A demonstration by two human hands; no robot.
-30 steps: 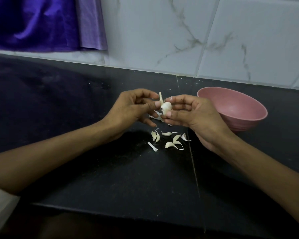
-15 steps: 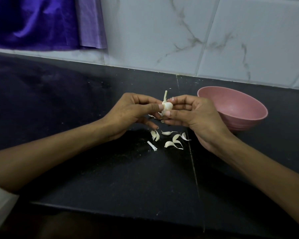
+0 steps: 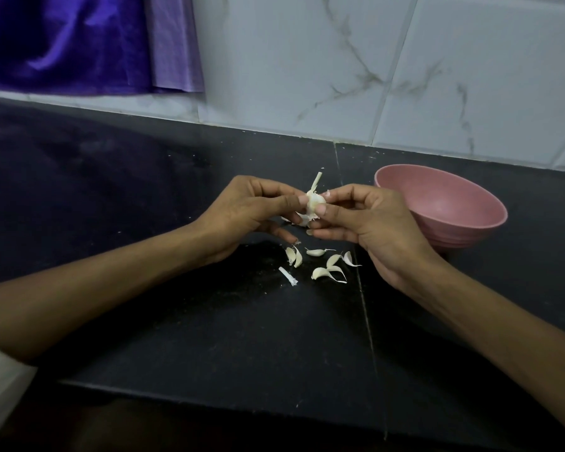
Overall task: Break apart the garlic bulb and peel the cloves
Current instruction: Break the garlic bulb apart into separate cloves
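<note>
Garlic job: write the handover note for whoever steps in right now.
Left hand and right hand: both pinch the garlic bulb between thumb and fingers, above the counter, stem up.
Loose cloves: a small scatter on the counter just below the hands, skins apparently still on; a broken stem piece lies beside them.
Pink bowl: to the right of the hands; nothing visible inside it.
Done: several cloves pulled off.
Left: split the rest of the bulb, then peel every clove.
</note>
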